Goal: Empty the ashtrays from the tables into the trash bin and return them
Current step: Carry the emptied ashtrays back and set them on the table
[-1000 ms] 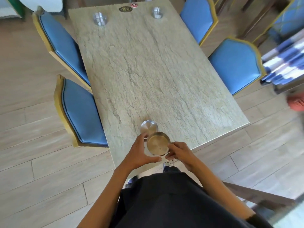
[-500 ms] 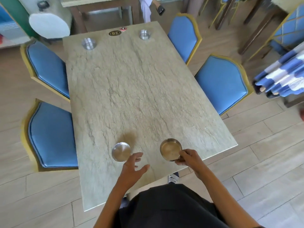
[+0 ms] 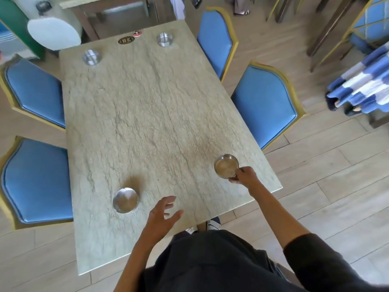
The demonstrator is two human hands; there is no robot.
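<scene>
Return step: right hand [image 3: 244, 175] pinches the rim of a brass-toned ashtray [image 3: 226, 166] low over the desk [image 3: 147, 114] at 4 o'clock, near the right edge; left hand [image 3: 163, 216] hovers with spread grip, holding nothing, beside a steel ashtray [image 3: 125, 200] resting at 7 o'clock. Next move likely calls for setting it flat, inboard of that edge. Two more ashtrays [image 3: 91, 57] sit at the far end; the middle is open.

Left chairs [image 3: 35, 182] cut by frame edge; table plaque [image 3: 126, 40] number illegible (blurred).
</scene>
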